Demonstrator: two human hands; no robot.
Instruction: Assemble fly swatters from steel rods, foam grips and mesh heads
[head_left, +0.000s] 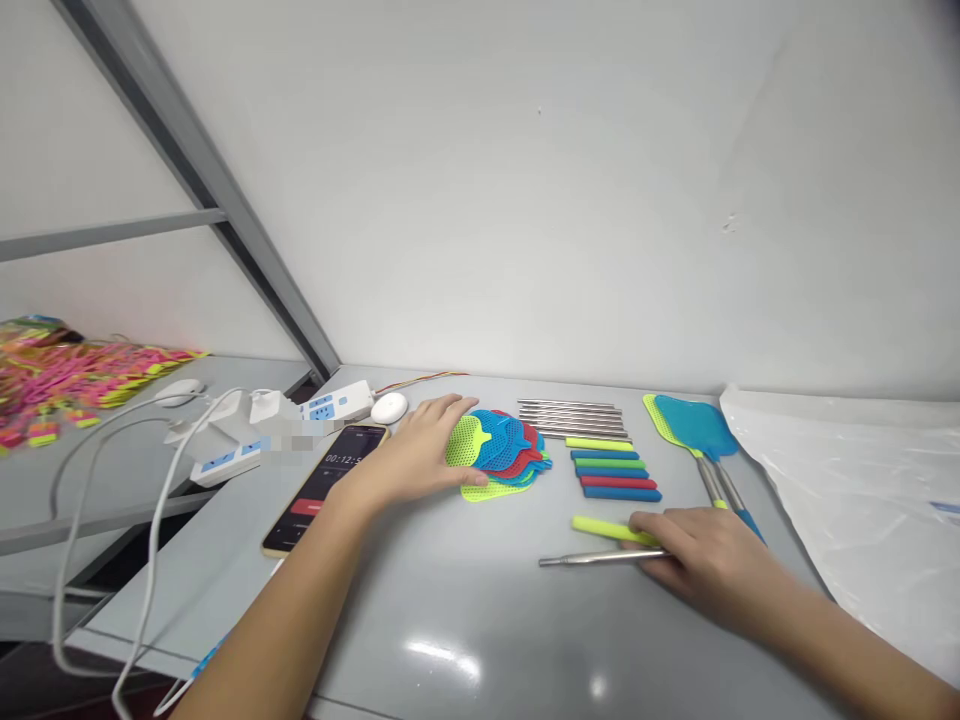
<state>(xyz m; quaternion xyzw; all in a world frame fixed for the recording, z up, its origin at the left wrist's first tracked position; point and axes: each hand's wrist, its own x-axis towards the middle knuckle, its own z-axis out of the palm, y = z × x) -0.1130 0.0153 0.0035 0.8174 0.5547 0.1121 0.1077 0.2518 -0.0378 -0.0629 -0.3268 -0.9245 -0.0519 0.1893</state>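
My left hand is at the left edge of a pile of perforated fly swatter heads, fingers and thumb apart. A yellow-green swatter head lies at its fingers. Blue heads and a red head overlap in the same pile. In my closed right hand is a thin metal rod, pointing left just above the table. A yellow-green handle tube runs beside the rod, its right end hidden under my fingers.
Metal rods lie behind a row of coloured handle tubes. Two swatters with handles rest at right, beside a plastic bag. A phone, power strips, white cables and a round white device are at left.
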